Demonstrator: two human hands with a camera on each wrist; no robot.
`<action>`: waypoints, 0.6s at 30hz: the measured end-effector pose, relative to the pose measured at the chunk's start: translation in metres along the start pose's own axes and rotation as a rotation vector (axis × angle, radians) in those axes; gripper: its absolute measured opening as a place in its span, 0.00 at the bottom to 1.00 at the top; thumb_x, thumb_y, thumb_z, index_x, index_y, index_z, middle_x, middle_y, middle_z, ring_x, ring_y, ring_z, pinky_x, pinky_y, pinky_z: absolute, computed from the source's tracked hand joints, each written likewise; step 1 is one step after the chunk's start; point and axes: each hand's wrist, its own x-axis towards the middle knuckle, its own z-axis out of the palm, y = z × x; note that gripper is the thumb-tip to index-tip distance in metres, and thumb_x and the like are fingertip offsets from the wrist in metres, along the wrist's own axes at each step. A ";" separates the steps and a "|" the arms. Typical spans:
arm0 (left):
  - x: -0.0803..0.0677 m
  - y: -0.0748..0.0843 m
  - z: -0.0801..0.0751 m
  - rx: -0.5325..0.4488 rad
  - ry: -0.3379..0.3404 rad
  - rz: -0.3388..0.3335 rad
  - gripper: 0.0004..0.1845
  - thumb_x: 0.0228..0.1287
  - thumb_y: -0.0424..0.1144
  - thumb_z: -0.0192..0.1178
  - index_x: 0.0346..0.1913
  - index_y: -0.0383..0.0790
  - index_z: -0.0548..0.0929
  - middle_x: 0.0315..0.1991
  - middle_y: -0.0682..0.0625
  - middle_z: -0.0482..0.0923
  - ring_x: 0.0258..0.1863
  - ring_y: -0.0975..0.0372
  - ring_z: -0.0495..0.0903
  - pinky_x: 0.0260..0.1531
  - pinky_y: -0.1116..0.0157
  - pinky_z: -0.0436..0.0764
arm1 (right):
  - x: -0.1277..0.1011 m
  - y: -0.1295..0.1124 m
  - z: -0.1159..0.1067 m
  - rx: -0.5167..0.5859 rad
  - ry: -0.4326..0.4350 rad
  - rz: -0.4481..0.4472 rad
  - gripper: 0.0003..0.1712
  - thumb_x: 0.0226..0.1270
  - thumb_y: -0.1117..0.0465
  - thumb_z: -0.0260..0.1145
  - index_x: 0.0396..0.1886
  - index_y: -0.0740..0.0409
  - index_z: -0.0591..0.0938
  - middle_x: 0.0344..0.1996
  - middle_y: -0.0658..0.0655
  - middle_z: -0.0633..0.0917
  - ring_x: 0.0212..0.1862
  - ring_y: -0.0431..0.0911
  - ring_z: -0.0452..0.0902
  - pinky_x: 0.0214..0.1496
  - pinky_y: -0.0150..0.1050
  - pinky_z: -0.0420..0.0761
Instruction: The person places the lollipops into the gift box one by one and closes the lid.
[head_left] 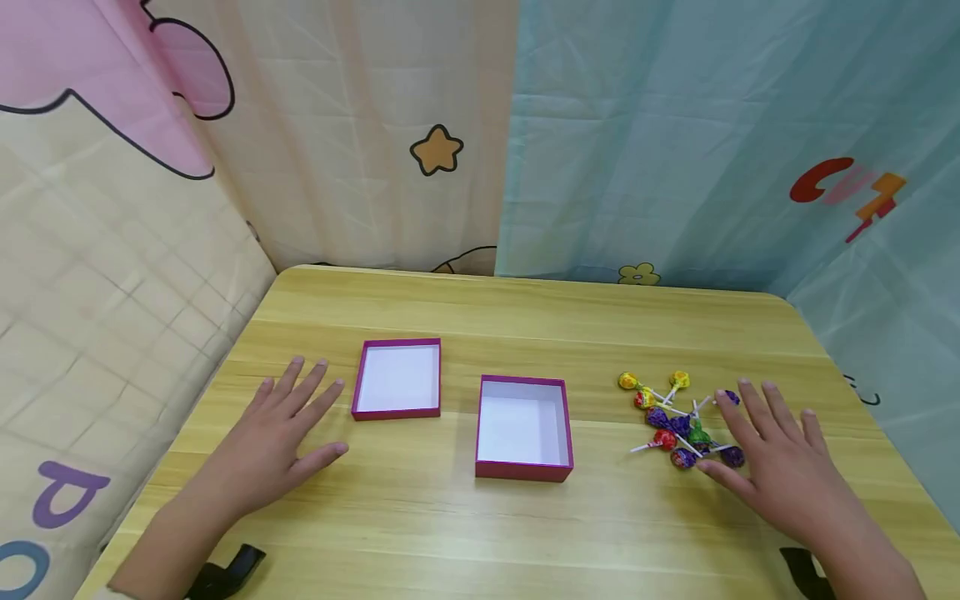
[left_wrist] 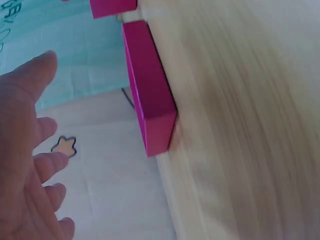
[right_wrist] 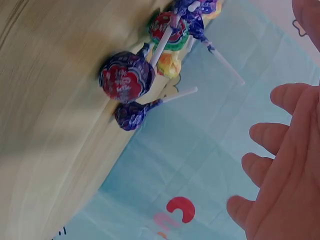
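The lollipops (head_left: 657, 417) lie in a loose heap on the right side of the table (head_left: 420, 517), yellow, red, green and purple wrappers jumbled together, with white sticks pointing every way and some crossing. Just beside them is the right hand (head_left: 787, 467), fingers spread and mostly straight, holding nothing; in the head view its index finger partly covers a purple lollipop, but the right wrist view shows the fingers apart from the sweets. Left of the heap, well apart from it, stands the box (head_left: 522, 472), magenta outside and white within, its open side up. Farther left and a little farther back lies a shallower magenta tray, apparently its lid (head_left: 405, 412), also open side up. The left hand (head_left: 281, 433) is beside that lid without touching it — fingers fanned wide, thumb out, nothing in its hold. Whether either palm meets the wood I cannot tell. As for progress, the box is open, the lid is off and every lollipop in sight lies outside the box; with both hands free, I judge this a start or a pause — the handling itself seems undone. Behind the table hangs a printed curtain (head_left: 645, 150).
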 end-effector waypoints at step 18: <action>0.050 0.044 0.013 -0.199 -0.055 0.097 0.43 0.66 0.62 0.59 0.77 0.46 0.61 0.78 0.48 0.52 0.78 0.51 0.42 0.71 0.46 0.52 | 0.009 -0.008 0.006 0.081 0.011 -0.085 0.48 0.64 0.44 0.70 0.75 0.62 0.63 0.75 0.70 0.55 0.78 0.61 0.37 0.69 0.68 0.52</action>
